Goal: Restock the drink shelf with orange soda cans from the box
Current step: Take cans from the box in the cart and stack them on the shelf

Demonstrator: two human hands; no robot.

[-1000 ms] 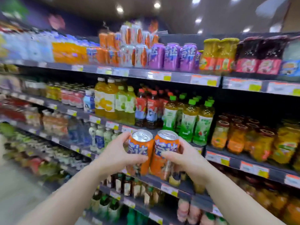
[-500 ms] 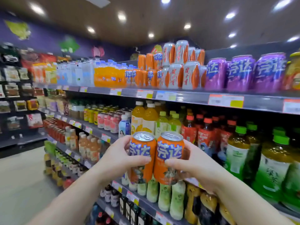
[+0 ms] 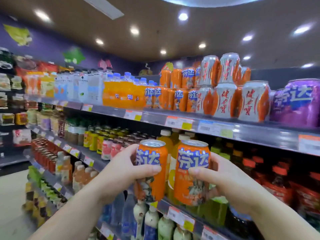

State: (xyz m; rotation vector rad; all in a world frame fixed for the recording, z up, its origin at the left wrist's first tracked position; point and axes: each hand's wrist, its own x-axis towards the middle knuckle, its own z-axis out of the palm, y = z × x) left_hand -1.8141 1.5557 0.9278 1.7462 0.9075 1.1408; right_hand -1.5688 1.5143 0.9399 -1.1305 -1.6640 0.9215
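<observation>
I hold two orange soda cans upright side by side in front of the shelves. My left hand (image 3: pixel 121 172) grips the left can (image 3: pixel 152 163) and my right hand (image 3: pixel 223 177) grips the right can (image 3: pixel 191 172). Both cans sit at the level of the second shelf, below the top shelf (image 3: pixel 216 126). On that top shelf stands a stacked group of matching orange soda cans (image 3: pixel 180 94), between orange soda bottles on the left and white-and-orange cans on the right. The box is out of view.
White-and-orange cans (image 3: pixel 225 99) and purple cans (image 3: pixel 297 104) fill the top shelf to the right. Orange soda bottles (image 3: pixel 121 94) and clear bottles stand to the left. Lower shelves hold juice and tea bottles. The aisle floor (image 3: pixel 10 201) lies at the lower left.
My view has tilted up and closer to the shelves, so the top shelf now fills the frame. Both cans have stayed in my hands, side by side.
</observation>
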